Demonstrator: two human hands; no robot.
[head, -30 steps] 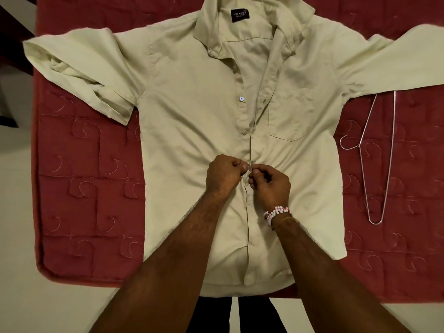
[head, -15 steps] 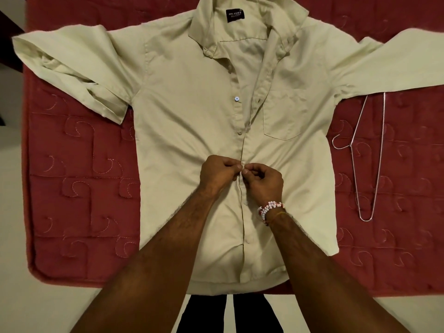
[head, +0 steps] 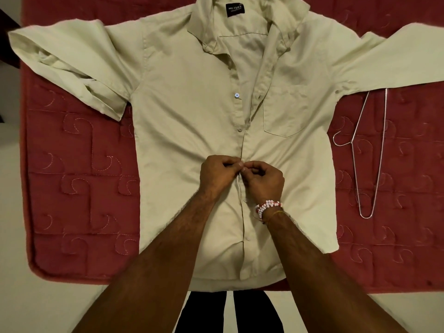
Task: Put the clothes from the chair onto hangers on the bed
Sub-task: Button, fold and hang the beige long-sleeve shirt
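Both hands are pinching the shirt's [head: 192, 131] button placket at mid-chest: the left hand [head: 217, 175] and right hand [head: 264, 180] are meeting with fingers curled tight, fingertips touching over the seam. A beaded bracelet [head: 266, 207] is circling the right wrist. The pale shirt is lying spread flat on the red quilted bed [head: 79, 188], collar far. Right of it, a wire hanger [head: 370, 150] is lying just beside the sleeve.

Bare quilt [head: 79, 188] left; hanger [head: 367, 152] lying right.
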